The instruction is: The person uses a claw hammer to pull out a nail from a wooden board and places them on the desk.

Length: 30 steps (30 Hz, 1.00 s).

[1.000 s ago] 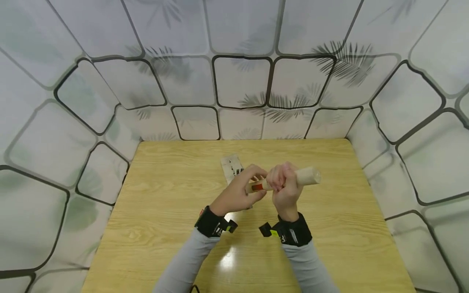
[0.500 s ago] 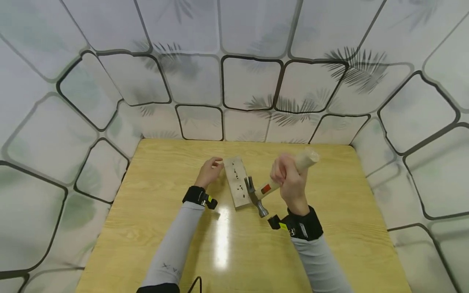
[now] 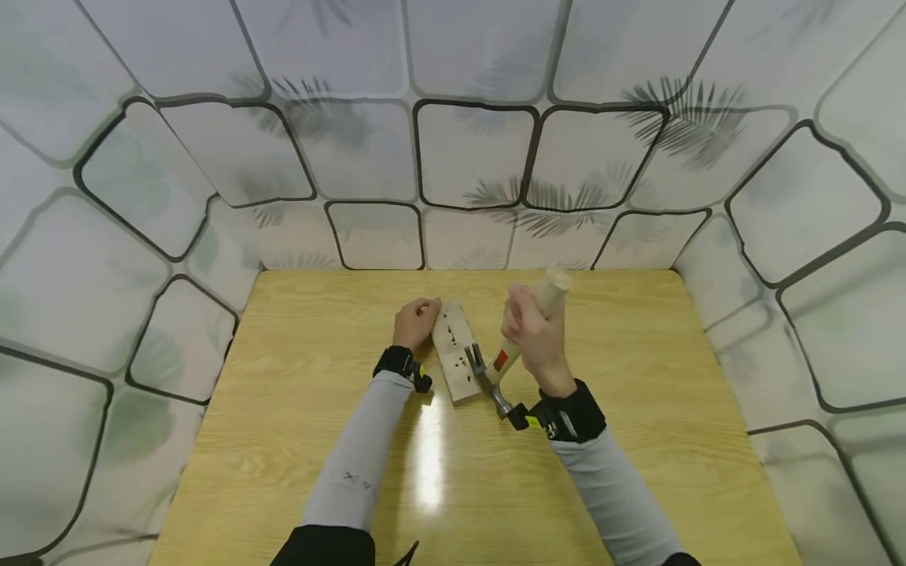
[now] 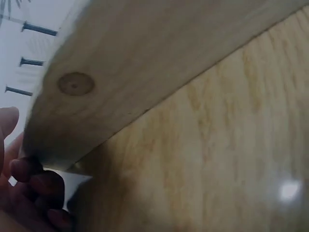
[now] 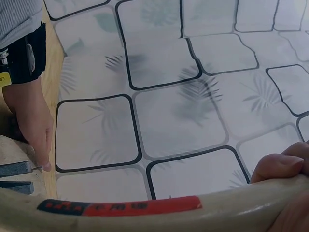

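Note:
A claw hammer with a pale handle and a red label is gripped in my right hand, its handle slanting up. The steel head is low over the right side of a wooden board, claw toward the board. Dark nails and holes dot the board's top; in the left wrist view several nails stick out of it. My left hand holds the board's far left end, curled fingers against its side. In the right wrist view the claw overlaps the board near the left fingertips.
The board lies on a light wooden table walled at the back and sides by patterned fabric. A dark cable shows at the front edge. Both wrists carry black straps with small cameras.
My left hand has let go near the hammer's neck and moved to the board's far left end. My right hand has swung the handle more upright, bringing the claw over the board.

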### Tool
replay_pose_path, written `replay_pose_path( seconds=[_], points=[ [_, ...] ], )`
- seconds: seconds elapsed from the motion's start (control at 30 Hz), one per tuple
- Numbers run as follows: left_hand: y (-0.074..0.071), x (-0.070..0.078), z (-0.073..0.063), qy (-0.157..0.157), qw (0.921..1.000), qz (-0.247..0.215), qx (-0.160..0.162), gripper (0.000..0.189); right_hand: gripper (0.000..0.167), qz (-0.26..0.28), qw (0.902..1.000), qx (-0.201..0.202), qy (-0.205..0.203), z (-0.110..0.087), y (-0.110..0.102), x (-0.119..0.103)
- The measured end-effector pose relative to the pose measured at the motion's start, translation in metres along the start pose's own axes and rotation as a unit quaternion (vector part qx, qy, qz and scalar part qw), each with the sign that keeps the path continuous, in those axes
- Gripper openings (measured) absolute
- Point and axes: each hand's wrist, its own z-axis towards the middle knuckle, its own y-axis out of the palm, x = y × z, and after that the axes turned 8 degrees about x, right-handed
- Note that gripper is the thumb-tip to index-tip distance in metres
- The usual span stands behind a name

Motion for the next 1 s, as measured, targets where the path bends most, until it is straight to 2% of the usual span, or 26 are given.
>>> replay_pose_path(
  seconds=[0.2,0.3,0.5,0.73,0.83,1.0],
  points=[
    [-0.001,-0.014,0.004,0.034,0.9984,0.013,0.043,0.035,0.053,-0.035,0.9984,0.015,0.042,0.01,0.011,0.016],
    [0.001,-0.018,0.005,0.04,0.9972,0.021,0.06,0.034,0.053,-0.06,0.9966,0.007,0.055,0.017,0.016,0.026],
    [0.008,-0.024,0.002,0.039,0.9968,0.026,0.066,0.033,0.049,-0.115,0.9898,0.003,0.083,0.03,0.024,0.046],
    [0.011,-0.019,0.004,0.037,0.9961,0.034,0.073,0.031,0.05,-0.159,0.9824,0.01,0.097,0.043,0.037,0.06],
    [0.012,-0.02,0.006,0.048,0.9953,0.034,0.077,0.031,0.05,-0.18,0.9785,0.01,0.099,0.048,0.043,0.064],
    [0.013,-0.024,0.007,0.059,0.9945,0.037,0.078,0.032,0.051,-0.233,0.9663,0.017,0.108,0.054,0.05,0.073]
  ],
)
